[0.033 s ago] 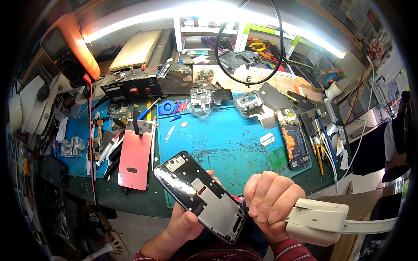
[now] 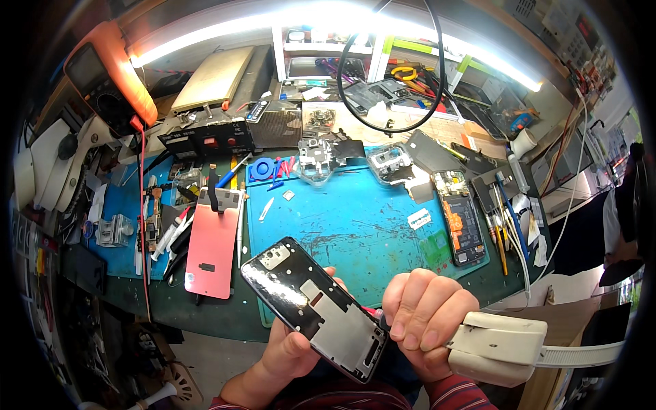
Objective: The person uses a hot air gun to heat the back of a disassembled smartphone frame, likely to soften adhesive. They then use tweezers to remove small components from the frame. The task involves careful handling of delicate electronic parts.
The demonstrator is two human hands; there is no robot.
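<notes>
My left hand (image 2: 290,352) grips a black phone frame (image 2: 321,307) from below, thumb at its near edge and fingertips showing past the far side. The frame is tilted, with a bare silver metal area and a shiny black part. My right hand (image 2: 427,314) is closed in a fist beside the frame's right corner. Out of that fist, to the right, runs a cream-coloured handheld tool (image 2: 502,347) with a ribbed white hose (image 2: 581,354). Its front end is hidden by my fingers. A small pink-red piece (image 2: 372,312) shows between frame and fist; I cannot tell what it belongs to.
A pink-backed phone screen (image 2: 212,249) lies left on the blue mat (image 2: 321,205). An opened phone (image 2: 461,222), a razor blade (image 2: 419,219) and tweezers and brushes (image 2: 502,236) lie right. Farther back are camera-like parts (image 2: 318,160), a black-framed box (image 2: 205,140) and an orange multimeter (image 2: 109,75).
</notes>
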